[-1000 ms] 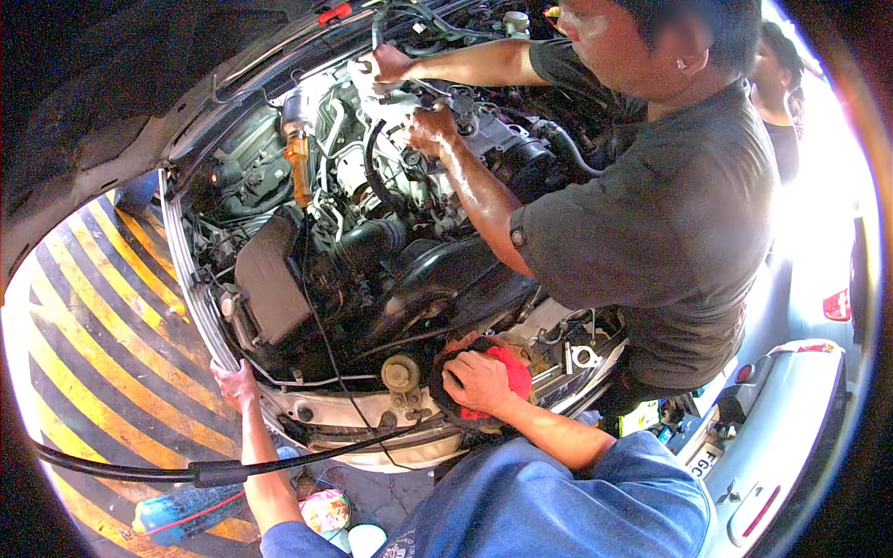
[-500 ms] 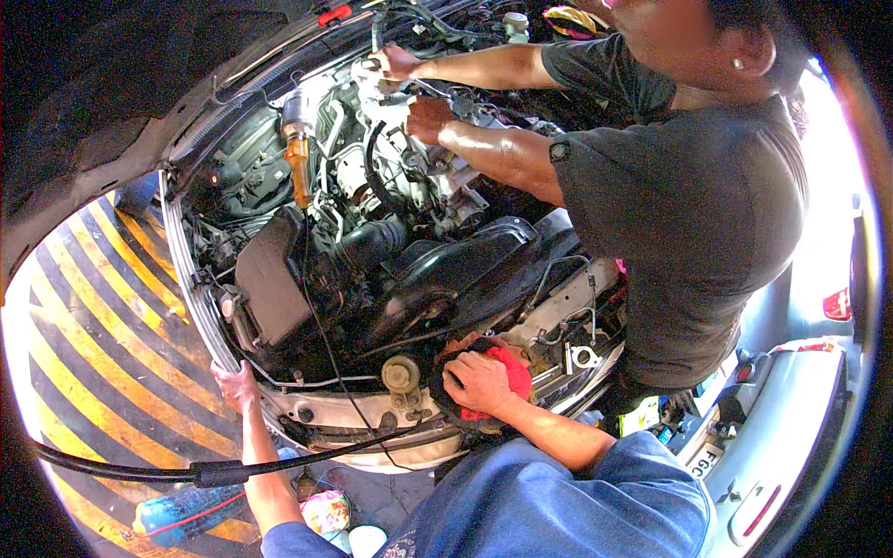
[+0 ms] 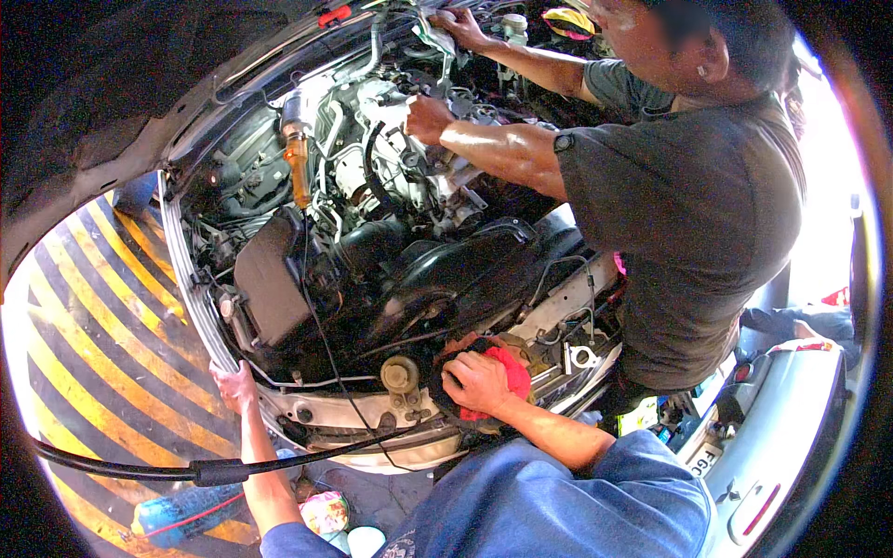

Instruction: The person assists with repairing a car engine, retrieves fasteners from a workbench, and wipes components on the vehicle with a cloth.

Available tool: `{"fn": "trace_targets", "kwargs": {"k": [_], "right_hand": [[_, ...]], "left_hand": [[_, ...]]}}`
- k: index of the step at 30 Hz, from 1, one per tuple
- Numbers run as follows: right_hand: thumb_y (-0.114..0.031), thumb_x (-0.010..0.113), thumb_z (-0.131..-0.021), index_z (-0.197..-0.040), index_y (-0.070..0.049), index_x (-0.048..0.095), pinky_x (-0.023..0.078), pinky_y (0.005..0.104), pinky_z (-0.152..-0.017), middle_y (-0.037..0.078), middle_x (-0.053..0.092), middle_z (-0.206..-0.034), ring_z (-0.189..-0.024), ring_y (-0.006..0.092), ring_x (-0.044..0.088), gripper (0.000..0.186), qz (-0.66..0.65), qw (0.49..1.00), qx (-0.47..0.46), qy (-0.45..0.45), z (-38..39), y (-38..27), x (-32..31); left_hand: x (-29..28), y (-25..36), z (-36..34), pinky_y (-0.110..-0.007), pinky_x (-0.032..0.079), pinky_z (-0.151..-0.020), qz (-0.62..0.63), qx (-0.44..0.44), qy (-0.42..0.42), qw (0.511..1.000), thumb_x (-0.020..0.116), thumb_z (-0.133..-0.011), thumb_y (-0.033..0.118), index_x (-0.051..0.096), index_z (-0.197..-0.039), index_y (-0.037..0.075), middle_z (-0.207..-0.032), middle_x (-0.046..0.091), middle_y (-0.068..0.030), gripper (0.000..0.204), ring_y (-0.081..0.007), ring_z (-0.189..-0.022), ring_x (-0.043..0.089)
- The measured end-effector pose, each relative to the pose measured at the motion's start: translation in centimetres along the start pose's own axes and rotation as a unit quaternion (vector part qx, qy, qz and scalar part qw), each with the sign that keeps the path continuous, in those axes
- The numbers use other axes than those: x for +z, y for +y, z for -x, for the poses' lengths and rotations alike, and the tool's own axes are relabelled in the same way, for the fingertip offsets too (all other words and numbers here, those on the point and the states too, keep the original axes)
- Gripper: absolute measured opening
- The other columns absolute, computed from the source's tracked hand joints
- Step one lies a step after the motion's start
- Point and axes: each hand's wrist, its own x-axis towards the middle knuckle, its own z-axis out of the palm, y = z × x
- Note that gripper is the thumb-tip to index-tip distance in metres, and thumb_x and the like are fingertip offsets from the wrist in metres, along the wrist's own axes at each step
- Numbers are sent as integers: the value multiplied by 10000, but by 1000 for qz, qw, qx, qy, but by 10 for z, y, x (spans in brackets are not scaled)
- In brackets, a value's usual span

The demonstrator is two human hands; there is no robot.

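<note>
My left hand (image 3: 238,386) is closed over the edge of the car's pale fender (image 3: 203,312), at the front left corner of the open engine bay. My right hand (image 3: 479,381) rests with bent fingers on a bunched red rag (image 3: 513,370), which lies with darker cloth on the front crossmember. Just left of it is a round, dirty tan cap (image 3: 400,374). Across the bay, a co-worker's near hand (image 3: 429,121) is on the engine (image 3: 358,172). The co-worker's far hand (image 3: 460,30) holds a small light-coloured thing that I cannot make out.
An orange-handled work lamp (image 3: 296,158) hangs over the engine on a dark cord. A black prop or hose (image 3: 214,472) crosses in front of my left forearm. A ring-ended metal tool (image 3: 583,357) lies right of the rag. A blue cylinder (image 3: 181,514) lies on the striped floor.
The co-worker's far hand has moved from the engine top toward the back of the bay, and their head has shifted. Both my hands have stayed in place.
</note>
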Motion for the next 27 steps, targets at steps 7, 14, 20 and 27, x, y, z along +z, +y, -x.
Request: {"fn": "trace_targets", "kwargs": {"k": [7, 14, 20, 27], "right_hand": [[-184, 670, -728, -751, -99, 610, 474, 338, -524, 51, 552, -683, -621, 223, 581, 106, 16, 1000, -4, -7, 0, 1, -1], [-194, 667, -733, -739, -110, 605, 479, 333, -524, 40, 549, -678, -624, 215, 585, 104, 27, 1000, 2, -9, -1, -2, -3], [-193, 667, -733, -735, -112, 606, 480, 331, -525, 40, 548, -676, -627, 214, 589, 102, 28, 1000, -1, -2, 0, -1, -3], [-198, 657, -739, -712, -113, 581, 477, 348, -500, 43, 543, -678, -617, 215, 587, 117, 29, 999, -1, -16, 4, 2, 0]], "left_hand": [[-2, 4, 4, -473, 462, -882, -17, -12, 9, 1000, 684, -747, 349, 374, -1306, 98, -1186, 570, -206, 687, -391, -1052, 577], [-1, 1, 1, -464, 464, -883, -20, -3, 2, 1000, 684, -744, 342, 380, -1296, 92, -1190, 570, -203, 678, -386, -1051, 580], [-4, 4, 3, -460, 460, -893, -16, -10, 0, 1000, 688, -737, 336, 382, -1295, 90, -1195, 566, -203, 682, -386, -1061, 575], [31, -47, -24, -455, 473, -868, -45, 30, 26, 998, 711, -729, 380, 428, -1266, 45, -1158, 583, -208, 694, -373, -1027, 589]]}}
